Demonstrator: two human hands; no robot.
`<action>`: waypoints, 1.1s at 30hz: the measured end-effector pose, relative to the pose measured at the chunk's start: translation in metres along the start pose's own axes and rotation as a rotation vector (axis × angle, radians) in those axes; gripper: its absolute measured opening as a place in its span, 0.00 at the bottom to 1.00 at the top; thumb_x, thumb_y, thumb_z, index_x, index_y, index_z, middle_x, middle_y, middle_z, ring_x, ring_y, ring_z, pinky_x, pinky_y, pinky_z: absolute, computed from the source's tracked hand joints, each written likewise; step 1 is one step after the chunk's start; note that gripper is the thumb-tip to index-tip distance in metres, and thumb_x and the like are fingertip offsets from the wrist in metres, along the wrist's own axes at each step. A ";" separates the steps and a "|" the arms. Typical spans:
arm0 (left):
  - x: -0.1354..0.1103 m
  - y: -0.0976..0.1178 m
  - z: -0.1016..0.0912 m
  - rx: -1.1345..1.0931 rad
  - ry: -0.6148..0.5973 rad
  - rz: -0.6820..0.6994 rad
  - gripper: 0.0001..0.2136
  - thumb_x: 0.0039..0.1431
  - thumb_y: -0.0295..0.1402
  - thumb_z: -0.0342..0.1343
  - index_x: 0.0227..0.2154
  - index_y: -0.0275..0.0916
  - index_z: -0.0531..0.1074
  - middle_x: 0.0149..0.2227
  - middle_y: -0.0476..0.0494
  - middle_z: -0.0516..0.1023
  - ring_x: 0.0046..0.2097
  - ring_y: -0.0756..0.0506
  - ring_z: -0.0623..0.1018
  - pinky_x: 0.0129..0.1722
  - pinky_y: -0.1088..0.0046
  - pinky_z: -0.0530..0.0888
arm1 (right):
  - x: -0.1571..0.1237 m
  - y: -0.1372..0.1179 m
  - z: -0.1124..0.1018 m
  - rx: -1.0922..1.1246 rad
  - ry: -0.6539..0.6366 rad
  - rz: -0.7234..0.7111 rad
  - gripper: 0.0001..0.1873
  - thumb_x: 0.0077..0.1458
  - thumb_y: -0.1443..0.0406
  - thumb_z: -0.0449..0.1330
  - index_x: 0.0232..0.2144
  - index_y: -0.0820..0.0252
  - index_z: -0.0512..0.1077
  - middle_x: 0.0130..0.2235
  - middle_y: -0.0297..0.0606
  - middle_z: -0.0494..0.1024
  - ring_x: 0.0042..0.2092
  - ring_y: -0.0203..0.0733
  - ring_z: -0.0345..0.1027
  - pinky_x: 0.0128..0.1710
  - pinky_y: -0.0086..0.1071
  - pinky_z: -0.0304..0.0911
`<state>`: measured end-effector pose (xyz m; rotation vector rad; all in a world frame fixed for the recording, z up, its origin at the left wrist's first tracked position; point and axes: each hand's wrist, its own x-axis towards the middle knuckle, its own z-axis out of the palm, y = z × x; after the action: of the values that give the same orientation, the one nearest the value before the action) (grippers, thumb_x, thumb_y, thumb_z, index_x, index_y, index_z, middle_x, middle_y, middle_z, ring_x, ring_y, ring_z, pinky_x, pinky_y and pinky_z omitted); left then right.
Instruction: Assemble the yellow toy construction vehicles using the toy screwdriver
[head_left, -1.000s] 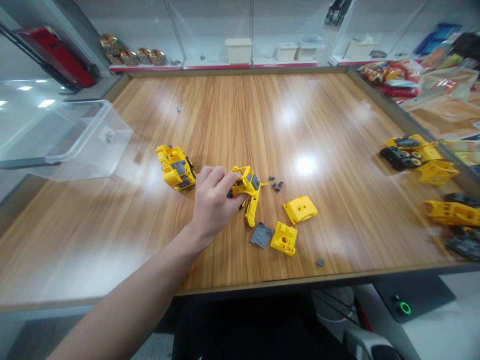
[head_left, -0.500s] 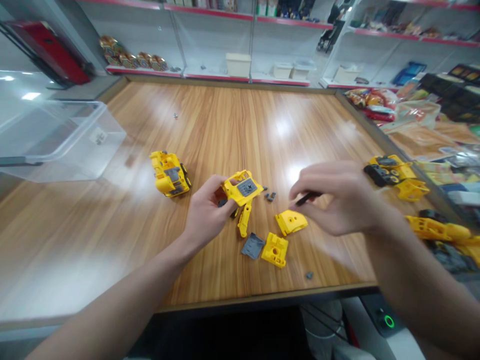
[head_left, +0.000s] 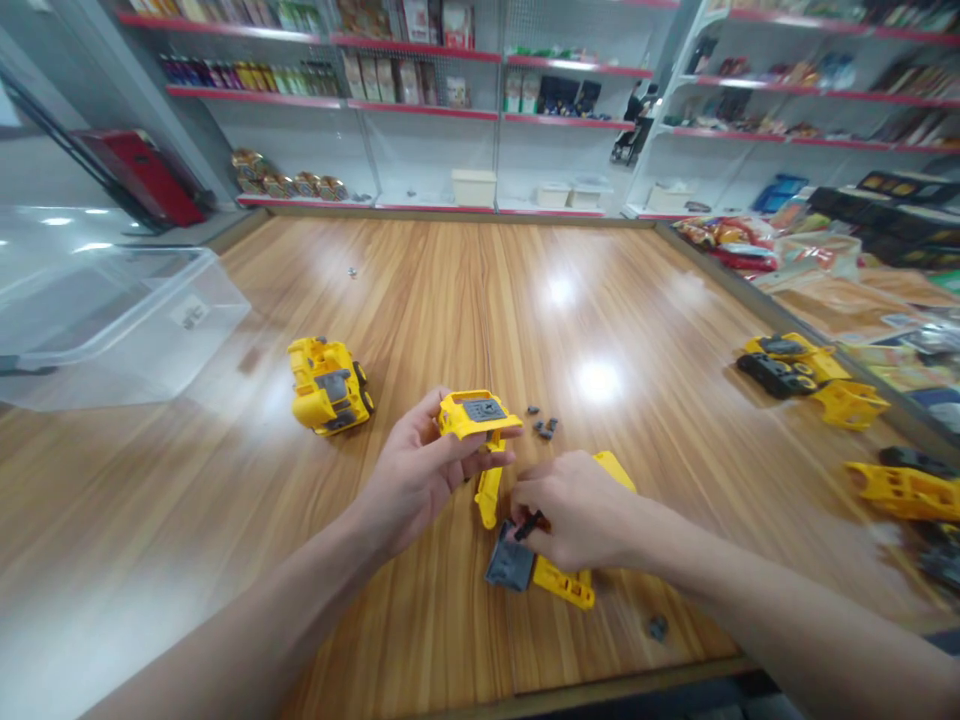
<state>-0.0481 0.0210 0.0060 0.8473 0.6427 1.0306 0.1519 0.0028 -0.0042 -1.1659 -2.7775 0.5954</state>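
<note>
Shifted left and nearer, my right hand (head_left: 577,510) now pinches a small black pin (head_left: 530,525) between its fingers (head_left: 551,490), just above the grey plate (head_left: 508,562) — my left hand (head_left: 420,480) grasps the yellow toy cab (head_left: 478,413), held up over the wooden surface (head_left: 420,300), right of the yellow toy bulldozer (head_left: 328,386).

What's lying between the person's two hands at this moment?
In the head view, a long yellow plastic part lies on the wooden table between the left hand and the right hand.

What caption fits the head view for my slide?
Left hand holds a yellow toy part; right hand holds a dark piece over a grey plate.
</note>
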 end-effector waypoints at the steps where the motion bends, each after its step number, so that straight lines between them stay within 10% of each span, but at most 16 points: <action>1: 0.000 0.000 -0.001 -0.013 -0.009 -0.010 0.08 0.54 0.26 0.58 0.38 0.38 0.70 0.42 0.41 0.78 0.50 0.38 0.77 0.46 0.58 0.77 | 0.000 0.002 0.003 0.011 0.011 0.001 0.03 0.47 0.67 0.62 0.28 0.57 0.75 0.30 0.32 0.80 0.30 0.37 0.71 0.26 0.29 0.52; 7: 0.001 -0.001 -0.008 -0.138 -0.073 -0.022 0.09 0.56 0.32 0.49 0.35 0.37 0.73 0.40 0.37 0.77 0.46 0.36 0.78 0.48 0.47 0.75 | 0.001 0.008 0.008 0.014 0.155 -0.010 0.03 0.51 0.66 0.60 0.29 0.57 0.74 0.31 0.32 0.79 0.31 0.36 0.70 0.29 0.28 0.55; 13: 0.002 0.002 -0.001 -0.039 -0.012 0.071 0.04 0.61 0.31 0.50 0.35 0.38 0.68 0.37 0.41 0.76 0.40 0.41 0.78 0.37 0.59 0.77 | -0.002 0.018 0.006 0.107 0.343 0.083 0.03 0.50 0.66 0.64 0.30 0.58 0.74 0.28 0.30 0.79 0.28 0.33 0.69 0.28 0.26 0.56; 22: -0.002 -0.013 -0.002 0.350 -0.007 0.161 0.21 0.55 0.31 0.64 0.51 0.40 0.66 0.45 0.42 0.76 0.46 0.44 0.77 0.46 0.66 0.73 | -0.009 0.028 -0.009 0.124 0.956 0.248 0.03 0.52 0.67 0.64 0.28 0.59 0.73 0.22 0.28 0.73 0.22 0.30 0.61 0.23 0.27 0.55; 33: -0.010 -0.022 0.009 0.451 -0.179 0.069 0.18 0.55 0.32 0.64 0.49 0.42 0.72 0.49 0.42 0.77 0.51 0.41 0.76 0.53 0.61 0.71 | -0.020 -0.001 -0.008 0.095 1.184 -0.163 0.09 0.53 0.74 0.64 0.36 0.58 0.74 0.35 0.34 0.78 0.36 0.36 0.73 0.35 0.30 0.70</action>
<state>-0.0341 0.0036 -0.0071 1.3475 0.7076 0.8700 0.1667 -0.0095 0.0054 -0.8244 -1.7574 -0.0320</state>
